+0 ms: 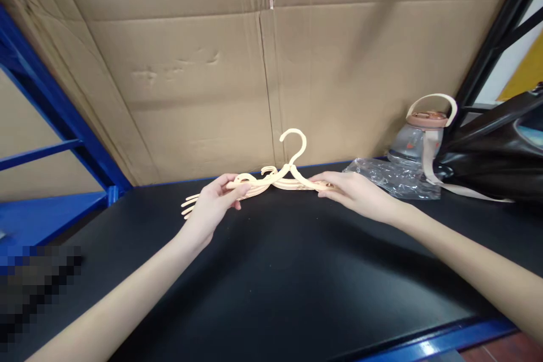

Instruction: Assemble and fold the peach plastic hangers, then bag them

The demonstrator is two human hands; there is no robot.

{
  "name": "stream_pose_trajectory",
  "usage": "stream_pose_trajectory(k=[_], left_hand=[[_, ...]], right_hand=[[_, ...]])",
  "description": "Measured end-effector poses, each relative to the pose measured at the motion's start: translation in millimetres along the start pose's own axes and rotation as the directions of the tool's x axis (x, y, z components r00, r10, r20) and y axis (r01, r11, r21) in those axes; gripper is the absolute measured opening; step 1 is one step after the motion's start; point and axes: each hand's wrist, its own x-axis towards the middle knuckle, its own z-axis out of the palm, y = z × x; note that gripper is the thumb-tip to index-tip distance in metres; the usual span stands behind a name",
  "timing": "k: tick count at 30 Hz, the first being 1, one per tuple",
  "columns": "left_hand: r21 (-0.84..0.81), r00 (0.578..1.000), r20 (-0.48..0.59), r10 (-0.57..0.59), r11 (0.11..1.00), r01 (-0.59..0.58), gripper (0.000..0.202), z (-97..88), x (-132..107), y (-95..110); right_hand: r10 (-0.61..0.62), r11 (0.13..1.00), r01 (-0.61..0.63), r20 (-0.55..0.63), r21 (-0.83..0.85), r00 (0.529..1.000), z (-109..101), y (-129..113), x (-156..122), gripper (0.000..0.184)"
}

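A cream plastic clothes hanger (298, 150) faces me with its hook upward and its two arms spread left and right. Its left end is pinched between the thumb and fingers of my left hand (212, 201). At the other end, my right hand (354, 192) grips it with the fingers pressed together. More cream hangers (268, 171) lie stacked just behind and below it; several of their tips stick out to the left of my left hand. How many there are is hidden by my hands and the front hanger.
The black tabletop (271, 271) has a blue metal frame (93, 141) at its left and backs onto a cardboard wall (190, 96). At the right stand a clear bottle (409, 144) with a strap, a crumpled plastic bag (382, 178) and a shiny black bag (487, 147).
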Motion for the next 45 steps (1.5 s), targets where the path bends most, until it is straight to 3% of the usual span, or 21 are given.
stream_pose_trajectory(k=[3, 6, 10, 15, 25, 30, 35, 41, 45], left_hand=[[-0.244, 0.999, -0.024, -0.029, 0.969, 0.022, 0.025, -0.1, 0.5, -0.7], [-0.314, 0.999, 0.02, 0.035, 0.949, -0.027, 0.02, 2.2, -1.2, 2.2], [-0.232, 0.992, 0.062, 0.11, 0.968, -0.093, 0.018, 7.8, -6.9, 9.1], [-0.082, 0.987, 0.097, 0.127, 0.99, -0.119, 0.018, 15.2, -14.0, 13.0], [-0.033, 0.953, 0.275, 0.128, 0.992, -0.123, 0.014, 27.2, -26.4, 11.3], [-0.063, 0.939, 0.328, 0.107, 0.994, -0.091, 0.018, 34.6, -33.4, 8.6], [-0.042, 0.934, 0.351, 0.062, 0.998, -0.05, 0.023, 38.0, -37.0, 8.9], [0.003, 0.96, 0.276, 0.044, 0.999, -0.047, 0.018, 40.5, -41.1, 11.1], [-0.066, 0.975, 0.216, 0.045, 0.997, -0.032, 0.02, 43.0, -43.2, 17.7]], right_hand=[[-0.045, 0.998, 0.047, 0.04, -0.045, 0.998, 1.2, -2.8, -0.6, 0.029], [-0.109, 0.99, 0.115, 0.074, -0.078, 0.991, 3.7, -5.5, -1.4, 0.027], [-0.08, 0.996, 0.082, 0.067, -0.034, 0.995, 7.8, -9.2, -1.9, 0.026], [0.025, 0.978, -0.039, 0.069, 0.207, 0.997, 10.8, -14.6, -1.2, 0.027], [0.084, 0.723, -0.108, 0.069, 0.682, 0.994, 21.6, -23.3, -1.6, 0.046], [0.103, 0.606, -0.14, 0.098, 0.783, 0.99, 26.1, -29.8, -2.5, 0.053], [0.146, 0.477, -0.162, 0.103, 0.864, 0.984, 29.5, -32.4, -0.7, 0.049], [0.166, 0.525, -0.185, 0.113, 0.831, 0.98, 29.1, -38.7, 1.2, 0.018], [0.116, 0.574, -0.188, 0.148, 0.797, 0.982, 31.4, -46.3, -2.1, 0.018]])
